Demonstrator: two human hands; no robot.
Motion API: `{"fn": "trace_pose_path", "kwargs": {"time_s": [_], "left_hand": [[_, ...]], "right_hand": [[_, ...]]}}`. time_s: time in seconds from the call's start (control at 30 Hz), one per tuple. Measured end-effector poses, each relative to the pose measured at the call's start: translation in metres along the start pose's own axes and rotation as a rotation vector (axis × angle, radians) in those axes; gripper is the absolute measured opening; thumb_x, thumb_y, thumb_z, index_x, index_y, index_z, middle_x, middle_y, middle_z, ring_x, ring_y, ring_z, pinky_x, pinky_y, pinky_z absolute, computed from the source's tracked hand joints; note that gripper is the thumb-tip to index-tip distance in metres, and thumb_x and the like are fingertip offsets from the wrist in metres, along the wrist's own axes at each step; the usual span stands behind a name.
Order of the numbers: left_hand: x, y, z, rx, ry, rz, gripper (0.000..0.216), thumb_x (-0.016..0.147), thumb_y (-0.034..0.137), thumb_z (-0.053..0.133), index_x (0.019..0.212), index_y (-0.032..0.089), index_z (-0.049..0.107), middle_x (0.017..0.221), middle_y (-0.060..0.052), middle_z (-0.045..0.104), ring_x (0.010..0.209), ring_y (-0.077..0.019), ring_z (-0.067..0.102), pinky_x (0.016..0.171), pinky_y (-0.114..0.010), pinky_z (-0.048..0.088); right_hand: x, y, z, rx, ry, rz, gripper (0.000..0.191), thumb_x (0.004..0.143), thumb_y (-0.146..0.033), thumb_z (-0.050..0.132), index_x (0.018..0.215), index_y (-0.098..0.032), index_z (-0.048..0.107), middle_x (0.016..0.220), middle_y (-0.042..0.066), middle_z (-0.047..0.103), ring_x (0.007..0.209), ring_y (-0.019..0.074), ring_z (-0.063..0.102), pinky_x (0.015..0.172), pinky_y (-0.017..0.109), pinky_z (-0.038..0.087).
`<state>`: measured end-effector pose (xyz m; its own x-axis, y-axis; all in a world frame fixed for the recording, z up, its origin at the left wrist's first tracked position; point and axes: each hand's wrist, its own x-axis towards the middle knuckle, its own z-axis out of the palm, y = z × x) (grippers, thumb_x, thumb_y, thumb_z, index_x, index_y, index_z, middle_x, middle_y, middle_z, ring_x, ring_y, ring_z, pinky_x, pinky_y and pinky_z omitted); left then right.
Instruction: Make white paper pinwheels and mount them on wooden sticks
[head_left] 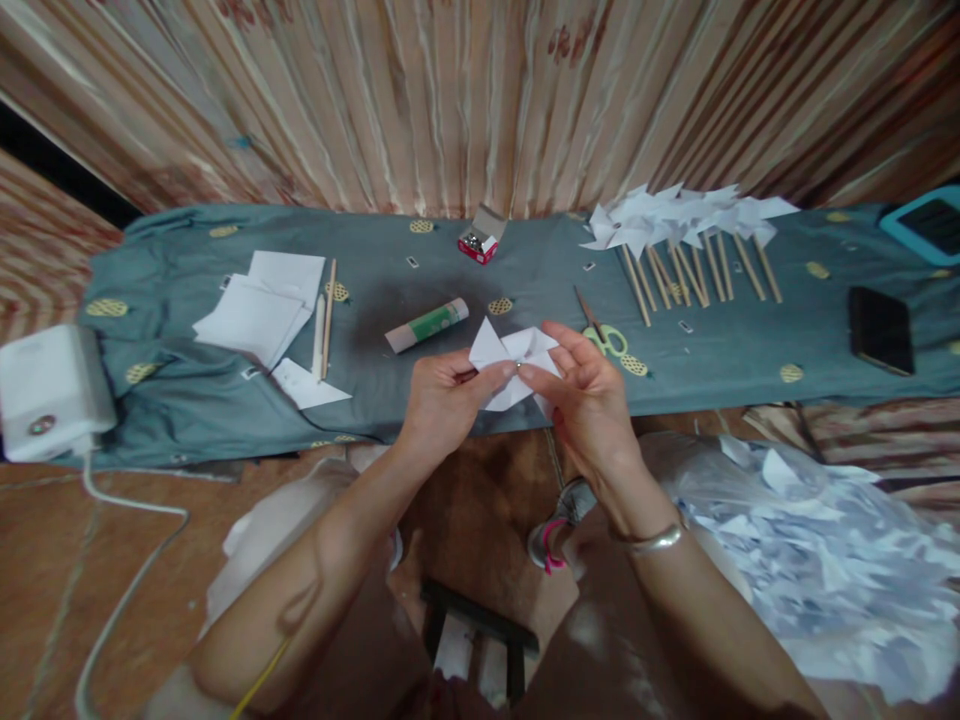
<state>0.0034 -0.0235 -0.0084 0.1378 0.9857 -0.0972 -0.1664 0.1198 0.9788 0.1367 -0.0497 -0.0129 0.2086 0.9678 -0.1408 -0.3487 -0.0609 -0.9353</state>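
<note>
Between both hands, at the front edge of the cloth-covered bench, is a white paper pinwheel (517, 345) with folded points. My left hand (446, 400) pinches it from the left, thumb near its centre. From the other side my right hand (589, 395) grips it, its thumb also at the centre, where a small shiny pin head shows. A green and white glue stick (427, 325) lies just beyond my left hand. Past my right hand rest scissors (604, 335) with pale green handles. An opened small red box (478, 240) of metal pins stands farther back.
Finished pinwheels (675, 222) on wooden sticks lie in a row at the back right. White paper squares (262, 310), sticks (328, 320) and a paper scrap (309, 385) are at left. A phone (881, 330) is far right; a bag of paper pieces (832, 560) sits below.
</note>
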Motion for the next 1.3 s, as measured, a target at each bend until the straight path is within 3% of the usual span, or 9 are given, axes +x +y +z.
{"fn": "trace_pose_path", "kwargs": {"time_s": [0.53, 0.93, 1.3], "left_hand": [[0.0023, -0.0026, 0.0002, 0.1, 0.01, 0.042, 0.02, 0.062, 0.035, 0.076, 0.063, 0.015, 0.073, 0.058, 0.0, 0.066, 0.052, -0.0096, 0.052, 0.046, -0.019, 0.039], [0.0063, -0.0069, 0.0052, -0.121, -0.031, -0.011, 0.022, 0.057, 0.028, 0.081, 0.074, 0.016, 0.074, 0.071, -0.001, 0.071, 0.061, -0.0107, 0.058, 0.061, -0.023, 0.047], [0.004, -0.0053, 0.0067, -0.204, -0.02, -0.068, 0.027, 0.052, 0.025, 0.083, 0.074, 0.015, 0.072, 0.07, 0.0, 0.071, 0.06, -0.0112, 0.059, 0.059, -0.023, 0.047]], "right_hand": [[0.0021, 0.002, -0.0021, -0.022, -0.007, -0.019, 0.059, 0.058, -0.031, 0.085, 0.109, -0.026, 0.056, 0.106, 0.002, 0.069, 0.099, 0.0207, 0.065, 0.091, 0.039, 0.053], [0.0046, 0.0012, -0.0053, -0.04, 0.009, -0.027, 0.058, 0.057, -0.033, 0.084, 0.108, -0.028, 0.056, 0.105, 0.002, 0.069, 0.1, 0.0208, 0.064, 0.089, 0.038, 0.053], [0.005, 0.0025, -0.0023, 0.007, 0.038, 0.054, 0.062, 0.052, -0.03, 0.086, 0.107, -0.027, 0.057, 0.103, 0.001, 0.07, 0.097, 0.0208, 0.066, 0.088, 0.038, 0.054]]}}
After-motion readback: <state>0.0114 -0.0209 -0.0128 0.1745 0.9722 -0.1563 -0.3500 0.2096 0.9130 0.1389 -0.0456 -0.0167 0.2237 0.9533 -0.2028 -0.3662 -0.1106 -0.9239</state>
